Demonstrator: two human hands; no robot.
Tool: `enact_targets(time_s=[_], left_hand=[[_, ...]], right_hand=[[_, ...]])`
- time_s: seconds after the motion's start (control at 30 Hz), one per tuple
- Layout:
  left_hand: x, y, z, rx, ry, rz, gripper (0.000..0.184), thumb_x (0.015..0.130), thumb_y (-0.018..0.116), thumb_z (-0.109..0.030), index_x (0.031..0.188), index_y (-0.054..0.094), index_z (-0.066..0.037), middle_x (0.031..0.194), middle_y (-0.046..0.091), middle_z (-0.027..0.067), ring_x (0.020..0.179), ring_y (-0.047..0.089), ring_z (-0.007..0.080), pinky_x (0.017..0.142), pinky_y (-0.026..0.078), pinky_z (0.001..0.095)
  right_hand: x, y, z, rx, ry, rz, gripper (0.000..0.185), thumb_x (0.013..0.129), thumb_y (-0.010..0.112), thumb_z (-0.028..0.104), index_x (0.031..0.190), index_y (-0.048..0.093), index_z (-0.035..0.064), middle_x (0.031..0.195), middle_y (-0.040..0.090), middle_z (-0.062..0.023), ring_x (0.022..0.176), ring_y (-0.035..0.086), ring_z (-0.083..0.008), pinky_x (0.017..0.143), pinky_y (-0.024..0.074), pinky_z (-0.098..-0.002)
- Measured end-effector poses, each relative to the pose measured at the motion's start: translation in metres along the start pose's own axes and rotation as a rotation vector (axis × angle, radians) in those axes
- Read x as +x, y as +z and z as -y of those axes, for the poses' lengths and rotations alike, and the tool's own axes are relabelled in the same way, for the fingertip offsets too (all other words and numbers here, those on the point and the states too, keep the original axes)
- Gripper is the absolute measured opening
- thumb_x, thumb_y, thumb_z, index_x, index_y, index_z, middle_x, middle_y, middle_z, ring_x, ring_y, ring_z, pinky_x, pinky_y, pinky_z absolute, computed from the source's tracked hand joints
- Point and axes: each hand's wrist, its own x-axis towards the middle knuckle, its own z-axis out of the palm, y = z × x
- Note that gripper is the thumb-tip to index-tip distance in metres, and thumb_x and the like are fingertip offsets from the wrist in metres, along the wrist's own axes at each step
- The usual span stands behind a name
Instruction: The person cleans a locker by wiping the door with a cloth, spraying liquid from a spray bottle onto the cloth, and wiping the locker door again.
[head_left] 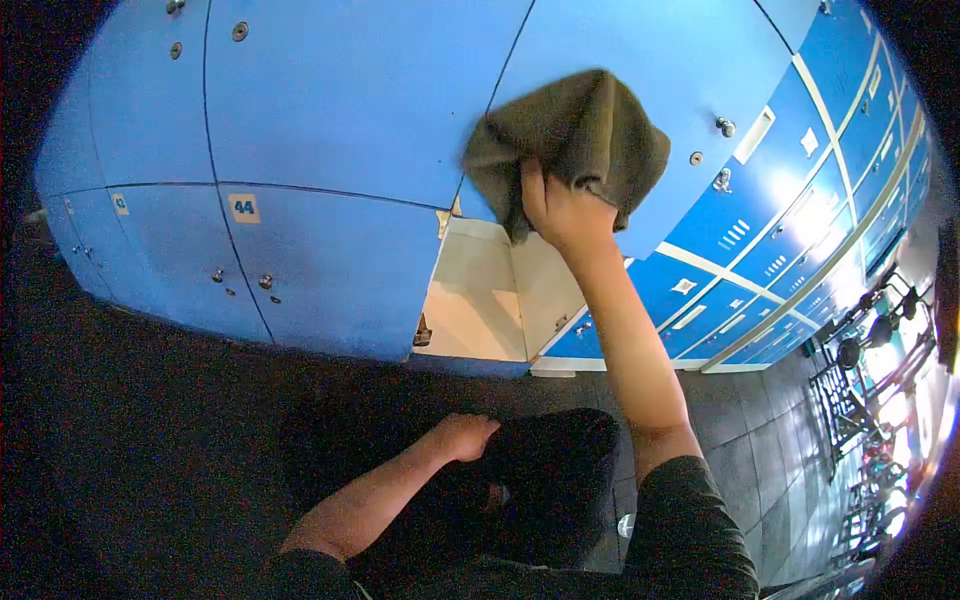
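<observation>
An olive-brown cloth (560, 120) is spread against a blue locker door (640, 60) in the upper row. My right hand (572, 215) grips it with the fingers closed, the arm stretched up and forward; most of the fingers are out of sight behind the fabric. Below the cloth is an open locker compartment (470, 285) with a pale interior. My left hand (466, 437) rests on my dark-trousered knee (560, 450), its fingers curled in and nothing visible in them.
Closed blue lockers, one with a number 44 plate (244, 208), stand to the left. More blue lockers with white frames (730, 240) run off to the right. Dark floor tiles (760, 440) lie beneath, and gym equipment (860, 400) stands at the far right.
</observation>
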Motion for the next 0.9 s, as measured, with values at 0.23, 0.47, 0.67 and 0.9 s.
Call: enact_targets(time_s=[0.23,0.47,0.67,0.9], left_hand=[[0.001,0.004,0.000,0.023,-0.022,0.032,0.032,0.090,0.059,-0.014,0.119,0.066,-0.005,0.114,0.070,0.0195,0.106,0.070,0.0391,0.086,0.060,0.0531],[0.000,-0.008,-0.009,0.047,-0.032,0.079,0.032,0.089,0.059,-0.013,0.119,0.066,-0.003,0.115,0.070,0.0195,0.108,0.070,0.0385,0.087,0.060,0.0536],[0.005,0.004,-0.002,0.033,-0.031,0.066,0.031,0.089,0.060,-0.013,0.118,0.066,-0.003,0.115,0.071,0.0193,0.109,0.070,0.0387,0.087,0.059,0.0537],[0.001,-0.005,-0.004,0.005,-0.052,0.085,0.030,0.088,0.061,-0.012,0.116,0.067,-0.004,0.113,0.072,0.0209,0.107,0.071,0.0394,0.087,0.060,0.0540]], right_hand=[[-0.078,0.002,-0.031,0.022,0.110,0.188,0.095,0.088,0.066,0.044,0.161,0.026,-0.0011,0.166,0.022,-0.0301,0.155,0.015,-0.0485,0.128,0.0074,-0.0562],[-0.043,-0.014,-0.030,0.056,0.139,0.105,0.069,0.099,0.049,0.049,0.149,0.051,0.0018,0.162,0.036,-0.0285,0.153,0.019,-0.0533,0.126,0.0059,-0.0628],[-0.013,-0.008,0.009,-0.086,0.056,0.103,0.076,0.099,0.048,0.050,0.157,0.039,0.0009,0.166,0.025,-0.0297,0.155,0.014,-0.0514,0.126,0.0050,-0.0610],[-0.069,0.002,-0.009,0.270,0.102,0.050,0.101,0.088,0.067,0.046,0.162,0.019,-0.0043,0.166,0.024,-0.0291,0.154,0.019,-0.0490,0.128,0.0108,-0.0549]])
